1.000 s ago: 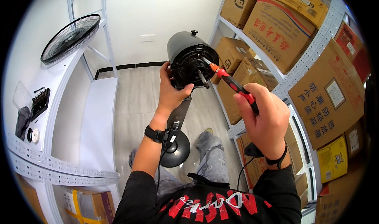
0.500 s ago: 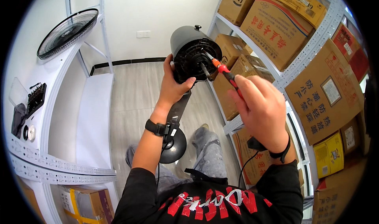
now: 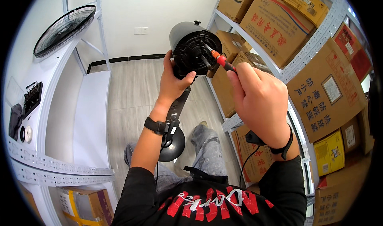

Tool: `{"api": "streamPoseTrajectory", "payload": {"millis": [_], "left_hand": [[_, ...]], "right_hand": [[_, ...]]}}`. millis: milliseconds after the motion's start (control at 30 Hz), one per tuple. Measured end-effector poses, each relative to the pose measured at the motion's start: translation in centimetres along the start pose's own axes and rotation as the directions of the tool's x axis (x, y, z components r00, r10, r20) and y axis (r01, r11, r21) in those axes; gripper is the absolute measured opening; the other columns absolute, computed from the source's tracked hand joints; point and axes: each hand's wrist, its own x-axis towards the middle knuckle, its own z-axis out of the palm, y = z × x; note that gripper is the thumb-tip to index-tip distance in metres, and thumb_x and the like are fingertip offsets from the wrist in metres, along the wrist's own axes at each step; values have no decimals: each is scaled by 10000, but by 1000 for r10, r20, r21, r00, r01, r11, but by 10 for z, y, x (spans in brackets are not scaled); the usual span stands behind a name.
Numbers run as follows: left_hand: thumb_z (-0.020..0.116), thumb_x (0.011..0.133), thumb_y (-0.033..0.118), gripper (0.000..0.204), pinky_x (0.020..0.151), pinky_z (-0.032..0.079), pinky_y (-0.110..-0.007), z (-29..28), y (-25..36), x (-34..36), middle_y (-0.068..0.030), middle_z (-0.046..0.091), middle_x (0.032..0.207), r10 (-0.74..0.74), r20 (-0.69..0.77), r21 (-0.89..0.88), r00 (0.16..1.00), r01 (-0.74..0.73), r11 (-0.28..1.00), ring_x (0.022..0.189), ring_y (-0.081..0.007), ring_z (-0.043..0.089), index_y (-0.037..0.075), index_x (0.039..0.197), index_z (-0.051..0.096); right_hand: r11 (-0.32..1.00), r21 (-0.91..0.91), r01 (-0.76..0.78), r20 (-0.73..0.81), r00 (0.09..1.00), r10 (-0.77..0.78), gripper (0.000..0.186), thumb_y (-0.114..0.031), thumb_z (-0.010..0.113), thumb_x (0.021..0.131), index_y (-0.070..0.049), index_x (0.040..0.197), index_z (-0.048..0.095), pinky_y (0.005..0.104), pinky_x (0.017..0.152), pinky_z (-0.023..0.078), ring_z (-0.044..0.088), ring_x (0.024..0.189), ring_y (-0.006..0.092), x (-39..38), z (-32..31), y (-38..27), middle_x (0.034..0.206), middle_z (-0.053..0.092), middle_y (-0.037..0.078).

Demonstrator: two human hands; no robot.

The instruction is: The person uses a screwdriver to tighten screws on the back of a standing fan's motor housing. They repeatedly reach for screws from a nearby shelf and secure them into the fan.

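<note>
My left hand [image 3: 174,79] is closed round the lower left side of a black fan motor housing [image 3: 187,32], thumb across its lower edge. The open front of the housing, with the motor shaft [image 3: 206,62] jutting out, faces right and toward me. A red and black screwdriver [image 3: 222,60] is gripped in my right hand [image 3: 259,94], its tip reaching into the upper part of that front. Whether the tip sits in a screw is too small to tell. Below the housing run the fan's dark stand pole [image 3: 178,106] and round black base [image 3: 172,146], between my legs.
On the left, a white shelf [image 3: 64,60] carries a fan grille [image 3: 66,28], a black bit case [image 3: 32,99] and a dark cloth [image 3: 15,120]. Shelving with cardboard boxes [image 3: 275,26] stands close on the right. A black cable [image 3: 242,172] hangs beside my right leg.
The whole view has shifted slightly. My left hand still grips the housing, and the screwdriver tip stays at its front while my right hand has turned a little.
</note>
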Motion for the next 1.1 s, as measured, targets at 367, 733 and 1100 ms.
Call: {"api": "streamPoseTrajectory", "payload": {"millis": [367, 733, 1100], "left_hand": [[782, 775, 287, 962, 1050, 456, -359, 2, 14, -2, -155, 569, 1360, -8, 30, -101, 1000, 11, 995, 1248, -248, 569, 8, 1538, 266], [813, 779, 516, 1132, 1126, 381, -421, -29, 4, 14, -179, 423, 1496, -59, 197, -279, 979, 114, 954, 1370, -293, 445, 93, 1584, 137], [831, 737, 540, 1121, 1180, 307, -433, -48, 43, 69, -184, 357, 1555, 46, 337, -173, 940, 13, 985, 1465, -313, 339, 121, 1587, 234]], "right_hand": [[992, 22, 121, -148, 982, -116, 130, -82, 747, 815, -40, 883, 646, 377, 545, 453, 557, 605, 285, 4, 0, 14, 744, 534, 71], [988, 154, 11, 11, 1000, -13, 174, -40, 705, 827, -38, 965, 599, 390, 563, 489, 591, 636, 309, 4, 5, 9, 826, 534, 108], [996, 65, 60, -43, 997, -57, 242, 3, 681, 812, -38, 1049, 653, 365, 518, 461, 555, 573, 279, -6, 7, 6, 767, 514, 84]]}}
